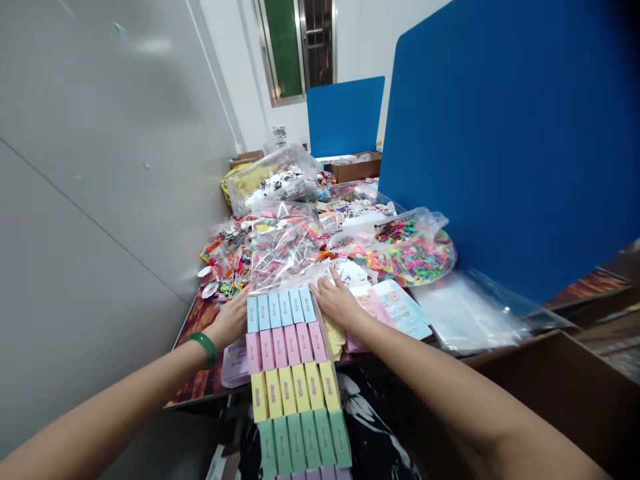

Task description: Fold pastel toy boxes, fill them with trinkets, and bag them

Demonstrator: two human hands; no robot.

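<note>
Rows of small boxes point(295, 383) in blue, pink, yellow, green and purple stand packed together, reaching from the table edge down over the lap. At the far left corner of the block, my left hand point(231, 321), below which a green bangle circles the wrist, touches the side of the blue row. My right hand point(336, 300) rests at the block's far right corner, some fingers raised and spread. A clear plastic bag point(285, 250) lies just beyond the blue boxes. Pink and blue printed sheets point(395, 308) are right of my right hand.
Bags of colourful small pieces point(417, 257) and white pieces point(280, 183) heap the table. Clear plastic sleeves point(475, 313) lie at the right. A blue panel point(505, 147) rises on the right, a grey wall point(100, 200) on the left. An open cardboard box point(565, 393) sits lower right.
</note>
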